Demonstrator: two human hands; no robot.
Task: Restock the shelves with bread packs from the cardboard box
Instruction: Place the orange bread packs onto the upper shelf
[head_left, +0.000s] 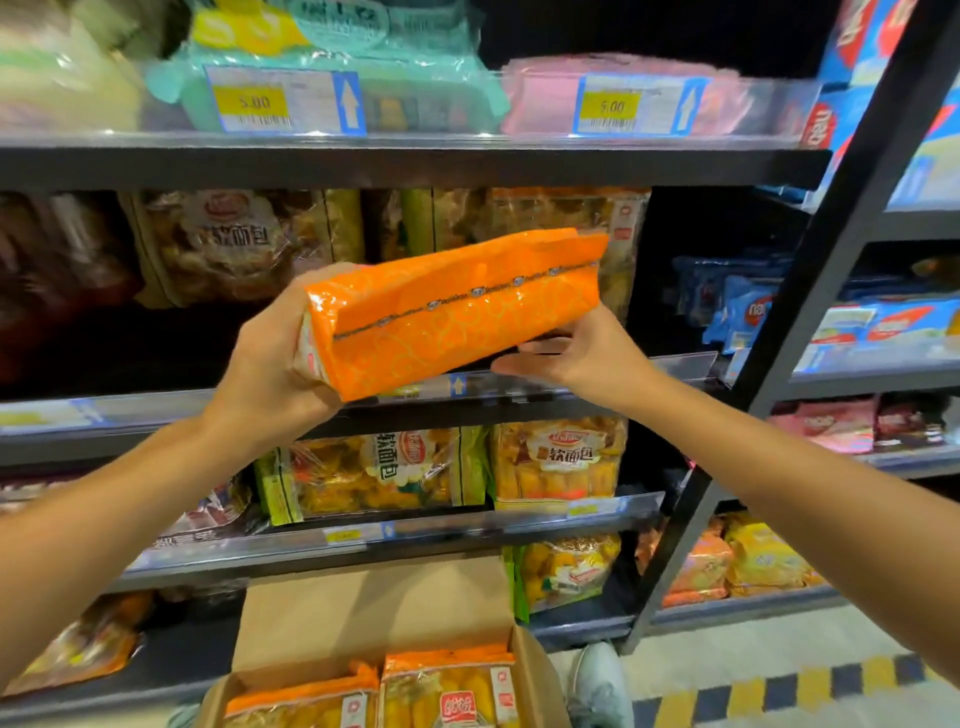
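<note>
I see shelves (415, 166) ahead | cardboard box (374, 613) open below, boxed packs (447, 696) inside | orange bread pack (457, 312) raised before the middle shelf — tilted | my left hand (270, 364) curled round its left end | right hand (582, 353) — fingers straight beneath its right end

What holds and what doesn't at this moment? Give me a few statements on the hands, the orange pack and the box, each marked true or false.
1. The left hand grips one end of the orange bread pack. True.
2. The right hand hangs idle, away from the pack. False: its fingers reach under the pack's other end.
3. The cardboard box is empty. False: bread packs stand in it.
4. The pack is held up in front of the shelves, not resting on one. True.
5. The price tags on the top shelf read 5.00. True.
</note>
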